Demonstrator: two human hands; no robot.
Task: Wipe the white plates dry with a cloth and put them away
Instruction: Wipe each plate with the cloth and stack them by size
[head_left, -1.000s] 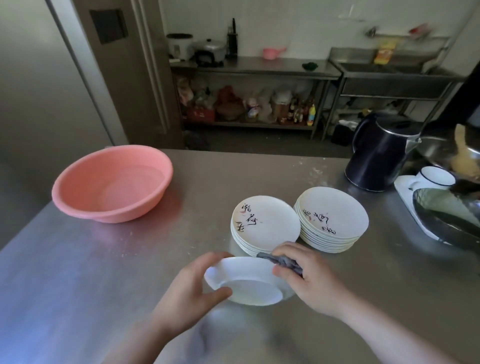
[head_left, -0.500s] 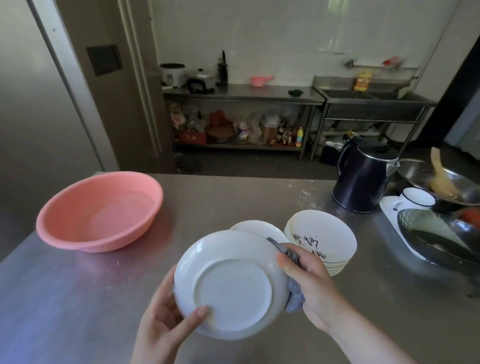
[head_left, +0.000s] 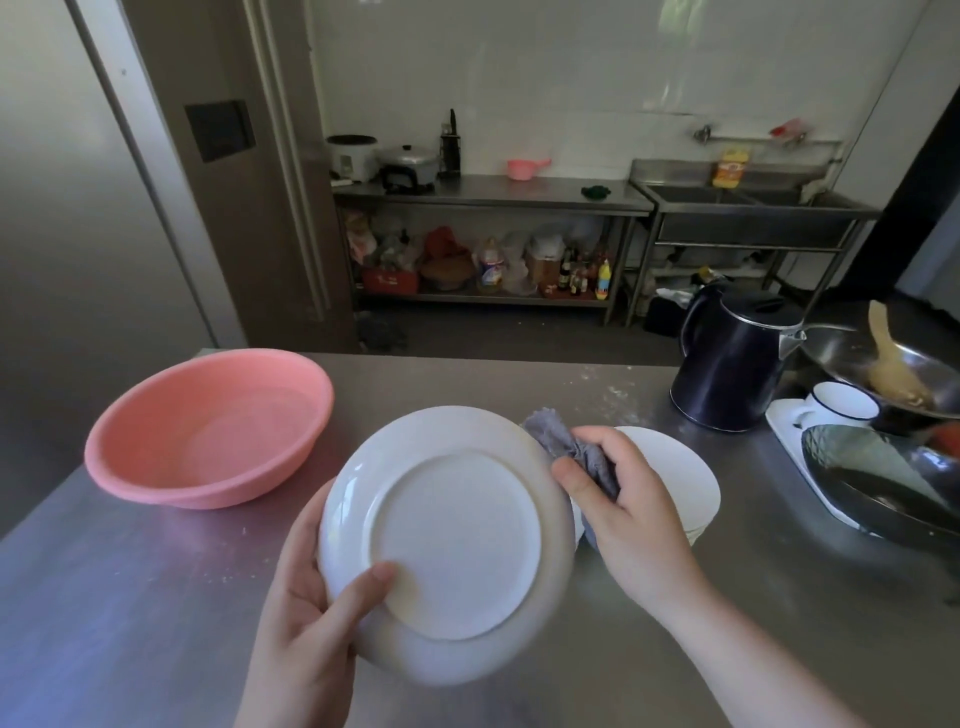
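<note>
Wiping step in hand: plate (head_left: 447, 540) held tilted above the near edge of the surface (head_left: 130, 571), underside toward the camera. Left hand (head_left: 306, 618) grips its lower rim, thumb on the base. Right hand (head_left: 623, 514) clutches the cloth (head_left: 566, 447) at the right rim. Stack (head_left: 675, 478) sits behind. Next, judged: rub the cloth across the underside, then set the plate away.

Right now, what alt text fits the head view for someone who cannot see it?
The left hand holds a white plate underside-up while the right hand grips a grey cloth at its rim. Behind lie stacked plates, a pink basin and a dark kettle.
</note>
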